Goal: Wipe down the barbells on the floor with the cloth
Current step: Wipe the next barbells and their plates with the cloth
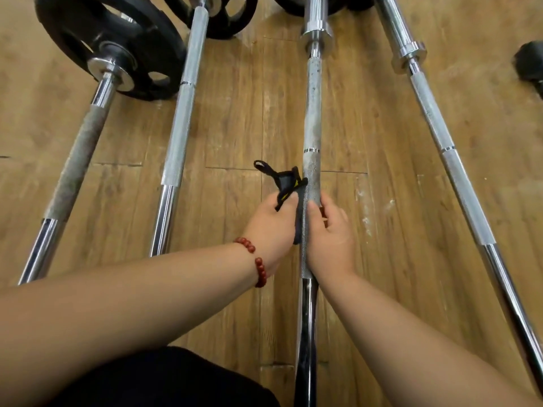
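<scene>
Four bars lie on wood floor [235, 127], running near to far. From left: plated bar [79, 160] with black plate [73, 30], second bar [182, 121], third bar [312, 121], right bar [435, 118]. Dark object [530, 66] at the right edge, unclear what.

Work is on the third bar, near end of its knurled section.

- Left hand [274, 221]: fingers clenched on black cloth [286, 180], pressing it to the bar's left side. Red bead bracelet [258, 265] on that wrist.
- Right hand [330, 236]: grasping the bar from the right, thumb laid over the top, level with the left hand.
- Cloth: bunched between left hand and bar. A loose loop and tail stick out far-left, clear of the bar. Some yellow trim shows.

Judgement: wipe is under way low on this bar. Knurl farther along looks spotted and dull, so probably not yet reached. The other three bars are untouched by either hand now.

Risks from here:
- Cloth contacts only the left side, so top, right and underside may be missed unless it is wrapped or the bar is turned.
- Rough knurl could snag the loose loop or tail and drag the cloth out of the grasp.
- This bar shows no plate in view, so it may roll under a sideways push and pinch fingers against the floor.
- Bars lie close together, so an elbow could knock the second bar.
</scene>
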`<state>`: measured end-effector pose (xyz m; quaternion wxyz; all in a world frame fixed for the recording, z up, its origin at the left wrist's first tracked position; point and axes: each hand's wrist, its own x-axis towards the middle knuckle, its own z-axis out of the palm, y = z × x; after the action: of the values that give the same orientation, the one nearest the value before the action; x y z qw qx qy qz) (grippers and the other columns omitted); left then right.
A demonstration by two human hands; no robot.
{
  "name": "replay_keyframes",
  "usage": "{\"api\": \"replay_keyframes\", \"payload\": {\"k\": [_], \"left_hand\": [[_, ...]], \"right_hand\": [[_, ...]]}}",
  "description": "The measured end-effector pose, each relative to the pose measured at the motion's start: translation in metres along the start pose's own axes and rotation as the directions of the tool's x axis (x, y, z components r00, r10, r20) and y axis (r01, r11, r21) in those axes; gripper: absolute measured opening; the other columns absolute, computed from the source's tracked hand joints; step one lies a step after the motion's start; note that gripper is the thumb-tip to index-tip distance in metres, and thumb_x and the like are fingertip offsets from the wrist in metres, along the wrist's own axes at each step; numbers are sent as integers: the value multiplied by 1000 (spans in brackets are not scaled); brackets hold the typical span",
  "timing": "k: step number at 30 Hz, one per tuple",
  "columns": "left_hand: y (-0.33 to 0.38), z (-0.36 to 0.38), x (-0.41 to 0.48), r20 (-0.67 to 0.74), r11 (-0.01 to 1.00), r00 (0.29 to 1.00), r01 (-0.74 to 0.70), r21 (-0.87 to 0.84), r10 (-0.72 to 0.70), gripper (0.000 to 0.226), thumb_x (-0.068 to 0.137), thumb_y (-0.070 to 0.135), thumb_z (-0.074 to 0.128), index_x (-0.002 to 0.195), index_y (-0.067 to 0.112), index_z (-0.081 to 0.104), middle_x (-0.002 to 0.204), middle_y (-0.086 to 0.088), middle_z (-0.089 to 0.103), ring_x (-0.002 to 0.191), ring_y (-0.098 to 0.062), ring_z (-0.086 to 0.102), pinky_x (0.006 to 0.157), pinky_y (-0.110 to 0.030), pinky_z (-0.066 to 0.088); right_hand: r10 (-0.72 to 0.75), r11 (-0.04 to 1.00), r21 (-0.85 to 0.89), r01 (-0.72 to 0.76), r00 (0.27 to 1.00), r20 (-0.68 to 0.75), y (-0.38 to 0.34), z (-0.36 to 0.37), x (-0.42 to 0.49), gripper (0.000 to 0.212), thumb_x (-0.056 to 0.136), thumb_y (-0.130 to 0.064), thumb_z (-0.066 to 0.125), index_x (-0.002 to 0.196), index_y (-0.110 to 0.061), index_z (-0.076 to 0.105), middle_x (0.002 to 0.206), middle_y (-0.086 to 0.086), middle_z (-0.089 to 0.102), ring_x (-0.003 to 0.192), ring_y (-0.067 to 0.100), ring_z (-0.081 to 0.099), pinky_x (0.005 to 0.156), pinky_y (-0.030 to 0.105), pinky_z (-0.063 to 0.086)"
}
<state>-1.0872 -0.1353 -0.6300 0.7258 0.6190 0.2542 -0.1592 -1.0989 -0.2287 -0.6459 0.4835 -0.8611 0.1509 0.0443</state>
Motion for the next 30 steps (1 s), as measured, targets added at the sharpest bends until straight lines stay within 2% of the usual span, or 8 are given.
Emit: {"api": "replay_keyframes", "payload": {"k": [5,8,12,16,19,22,25,30], "left_hand": [[23,13,34,-9,985,996,91,-145,-93,19,96,32,48,95,23,64,98,-11,71,96,-29,67,91,-50,52],[-1,0,13,15,991,996,84,-100,-83,28,81,42,52,96,24,67,100,-10,72,99,-28,67,95,-51,49],[-7,-8,-2,98,990,992,93,-102,-83,20,97,26,48,102,19,66,101,-7,72,101,-23,67,97,-48,48],[37,11,47,9,958,996,84,-274,-85,16,101,21,44,96,15,59,94,-8,69,94,-24,67,96,-46,50],[23,13,44,-20,998,999,44,-39,-45,20,90,42,52,89,24,61,94,-4,70,97,-26,67,95,-48,50],[1,2,4,26,991,999,39,124,-43,21,95,36,49,89,23,63,87,-3,71,87,-21,67,87,-41,52],[23,3,23,-1,997,1000,-20,69,20,19,93,35,50,86,23,63,89,-6,71,91,-26,67,87,-41,52],[40,19,71,-37,998,998,45,-43,-46,16,94,33,51,86,22,59,96,-10,69,96,-28,66,92,-52,51]], "right_hand": [[-16,1000,-12,16,1000,-5,1,1,1,38,100,-31,46,135,-21,53,104,-2,51,81,-22,45,68,-5,31],[-35,999,-8,35,999,3,2,-1,1,34,99,-29,47,130,-22,59,96,-1,51,80,-10,49,69,-2,33],[-13,1000,21,13,1000,-11,3,-2,0,35,99,-28,47,132,-20,57,104,2,53,88,3,49,71,-5,30],[6,998,65,-5,1000,-11,2,-2,-1,37,99,-29,49,135,-23,54,92,-4,49,77,-10,49,67,-3,33],[15,997,72,-13,1000,-16,4,-2,-1,38,99,-31,49,135,-24,54,94,-5,49,78,-8,49,68,-2,33],[20,997,75,-18,1000,-19,7,-2,0,39,98,-32,49,135,-21,55,104,0,53,84,-2,49,72,-5,30],[37,995,88,-35,999,-19,7,-1,-1,41,98,-32,50,137,-19,53,108,0,53,89,-1,52,71,-7,28],[52,991,120,-52,999,9,5,-2,1,42,98,-34,50,138,-23,51,116,-1,51,84,-16,48,71,-4,30]]}}
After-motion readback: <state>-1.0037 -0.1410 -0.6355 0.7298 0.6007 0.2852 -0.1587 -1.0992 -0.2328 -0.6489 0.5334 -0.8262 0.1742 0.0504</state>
